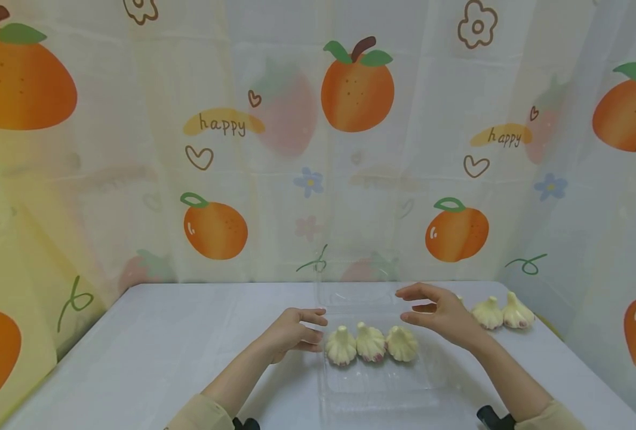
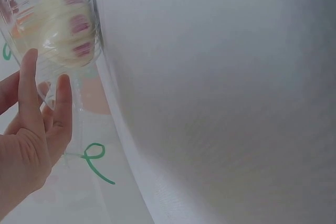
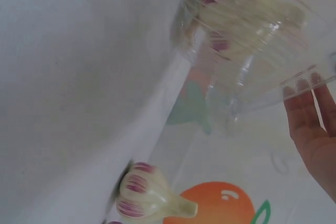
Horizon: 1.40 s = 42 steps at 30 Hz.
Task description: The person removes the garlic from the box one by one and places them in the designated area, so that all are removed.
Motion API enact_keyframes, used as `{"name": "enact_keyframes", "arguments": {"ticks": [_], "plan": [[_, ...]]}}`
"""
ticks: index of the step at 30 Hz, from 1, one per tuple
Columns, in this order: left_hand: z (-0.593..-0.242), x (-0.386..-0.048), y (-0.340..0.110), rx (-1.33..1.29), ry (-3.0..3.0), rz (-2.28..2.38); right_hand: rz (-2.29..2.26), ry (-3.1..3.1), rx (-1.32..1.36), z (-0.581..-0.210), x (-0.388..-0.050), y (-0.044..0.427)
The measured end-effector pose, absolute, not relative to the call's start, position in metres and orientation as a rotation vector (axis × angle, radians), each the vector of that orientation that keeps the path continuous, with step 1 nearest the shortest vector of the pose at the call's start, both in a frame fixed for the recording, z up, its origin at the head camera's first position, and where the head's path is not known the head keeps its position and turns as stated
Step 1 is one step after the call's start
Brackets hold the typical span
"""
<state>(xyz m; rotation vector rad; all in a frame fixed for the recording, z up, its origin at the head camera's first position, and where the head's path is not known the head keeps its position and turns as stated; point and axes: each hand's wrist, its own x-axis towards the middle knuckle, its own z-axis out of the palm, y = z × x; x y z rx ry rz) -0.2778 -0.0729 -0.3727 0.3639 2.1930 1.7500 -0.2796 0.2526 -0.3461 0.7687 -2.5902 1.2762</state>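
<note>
Three garlic bulbs (image 1: 370,343) stand in a row inside a clear plastic box (image 1: 377,382) on the table. Its clear lid (image 1: 358,295) is raised at the back. My left hand (image 1: 291,335) is at the box's left side, fingers loosely extended; in the left wrist view the fingertips (image 2: 63,85) are by the clear wall. At the back right, my right hand (image 1: 441,315) has its thumb and fingers apart. Its fingertips (image 3: 303,85) touch a clear plastic edge in the right wrist view. Through the ridged wall, the garlic (image 3: 236,14) looks blurred.
More garlic bulbs (image 1: 518,310) sit at the table's back right, beyond my right hand; one is partly hidden by it. The white tabletop (image 1: 151,358) ends at a fruit-printed curtain (image 1: 275,239) behind. Dark wrist straps (image 1: 495,418) show below both sleeves.
</note>
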Motion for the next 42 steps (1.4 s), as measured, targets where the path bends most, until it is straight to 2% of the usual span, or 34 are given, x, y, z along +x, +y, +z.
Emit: {"name": "enact_keyframes", "arguments": {"ticks": [31,42], "plan": [[-0.372,-0.277,-0.074,0.367,2.181,1.761,1.228,-2.817,0.885,-0.365,-0.28,0.248],[-0.373,-0.278,-0.074,0.375,2.176,1.763,1.073,-2.845,0.907,-0.364,-0.279,0.247]]}}
